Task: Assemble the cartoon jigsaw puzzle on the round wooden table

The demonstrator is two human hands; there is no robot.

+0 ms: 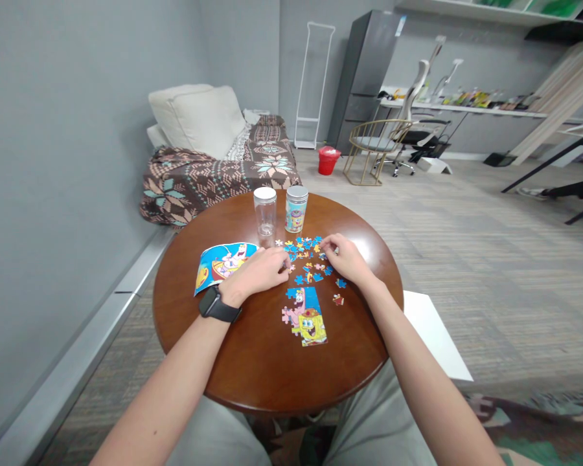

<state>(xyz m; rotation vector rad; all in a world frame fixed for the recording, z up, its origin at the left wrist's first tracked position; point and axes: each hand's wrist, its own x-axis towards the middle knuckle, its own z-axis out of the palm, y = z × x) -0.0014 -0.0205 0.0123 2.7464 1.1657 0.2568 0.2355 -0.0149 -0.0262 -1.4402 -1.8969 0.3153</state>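
Note:
My left hand point(269, 265) rests at the left side of a scatter of loose jigsaw puzzle pieces point(307, 246), fingers curled together; whatever they hold is hidden. At the scatter's right side is my right hand point(347, 259), thumb and fingers bent in a pinch among the pieces. Anything between those fingertips is too small to make out. Nearer me lies a joined part of the puzzle point(311, 320), with a yellow and a pink cartoon figure. One loose piece point(339, 299) sits to its right. A picture sheet point(218, 264) in matching colours lies partly behind my left hand.
On the round brown table point(252, 362) stand a clear jar point(265, 213) with a white lid and a printed can point(296, 210), both beyond the pieces. Past the table are a covered sofa point(214, 175), a red bin point(327, 160) and a gold wire chair point(374, 145).

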